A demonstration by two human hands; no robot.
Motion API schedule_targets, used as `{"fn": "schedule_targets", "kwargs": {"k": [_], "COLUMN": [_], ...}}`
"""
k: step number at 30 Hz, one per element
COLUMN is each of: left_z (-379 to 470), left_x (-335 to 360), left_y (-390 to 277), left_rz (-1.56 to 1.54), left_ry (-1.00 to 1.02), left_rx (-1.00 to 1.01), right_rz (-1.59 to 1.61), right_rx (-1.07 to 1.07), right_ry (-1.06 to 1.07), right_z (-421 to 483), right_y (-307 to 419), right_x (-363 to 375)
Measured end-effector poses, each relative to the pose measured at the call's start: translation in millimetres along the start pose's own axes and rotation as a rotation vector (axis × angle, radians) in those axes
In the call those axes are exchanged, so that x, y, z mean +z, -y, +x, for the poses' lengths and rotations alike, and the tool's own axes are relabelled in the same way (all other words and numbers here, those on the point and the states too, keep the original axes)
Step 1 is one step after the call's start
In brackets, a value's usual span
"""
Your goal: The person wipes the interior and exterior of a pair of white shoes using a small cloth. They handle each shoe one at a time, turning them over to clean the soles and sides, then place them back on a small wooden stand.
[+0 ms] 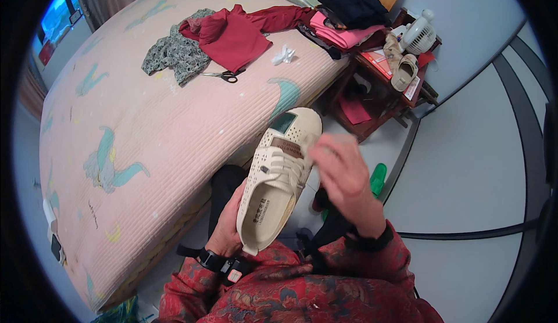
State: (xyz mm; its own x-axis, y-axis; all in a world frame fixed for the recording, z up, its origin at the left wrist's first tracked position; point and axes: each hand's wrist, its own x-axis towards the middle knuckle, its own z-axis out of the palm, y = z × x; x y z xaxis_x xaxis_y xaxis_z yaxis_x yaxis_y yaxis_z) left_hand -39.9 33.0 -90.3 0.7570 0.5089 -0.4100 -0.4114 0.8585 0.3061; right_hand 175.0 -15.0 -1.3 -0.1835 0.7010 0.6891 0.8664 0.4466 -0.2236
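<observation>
A cream perforated lace-up shoe (279,175) is held up in front of me, its toe pointing away and its opening towards me. My left hand (229,227) grips it along the left side near the heel. Beside the shoe's front right side is my right hand (342,179), blurred, with its fingers bent; whether it touches the shoe or pinches something cannot be told. The shoe has a brown patch and a dark green panel near the toe, and its laces are threaded. A matching cream shoe (404,73) rests on the small wooden table at the upper right.
On the bed (174,118) lie a red garment (235,35), a grey patterned garment (178,50), scissors (227,77), a crumpled white tissue (283,55) and folded clothes (348,13). A white fan (420,33) stands on the wooden table (377,72). A green slipper (378,179) is on the floor.
</observation>
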Motion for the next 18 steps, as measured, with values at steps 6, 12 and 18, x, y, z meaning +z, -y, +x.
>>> {"fn": "schedule_targets", "kwargs": {"k": [6, 12, 18], "left_z": [-5, -6, -2], "left_x": [-14, -15, -16], "left_y": [3, 4, 7], "left_rz": [-0.051, 0.098, 0.334], "left_ry": [0.065, -0.045, -0.037], "left_rx": [-0.031, -0.064, 0.062], "right_rz": [0.07, -0.218, 0.069], "right_rx": [0.223, 0.289, 0.023], "right_ry": [-0.073, 0.064, 0.101], "right_z": [16, 33, 25], "right_y": [-1, -13, -4], "right_x": [-19, -23, -18]}}
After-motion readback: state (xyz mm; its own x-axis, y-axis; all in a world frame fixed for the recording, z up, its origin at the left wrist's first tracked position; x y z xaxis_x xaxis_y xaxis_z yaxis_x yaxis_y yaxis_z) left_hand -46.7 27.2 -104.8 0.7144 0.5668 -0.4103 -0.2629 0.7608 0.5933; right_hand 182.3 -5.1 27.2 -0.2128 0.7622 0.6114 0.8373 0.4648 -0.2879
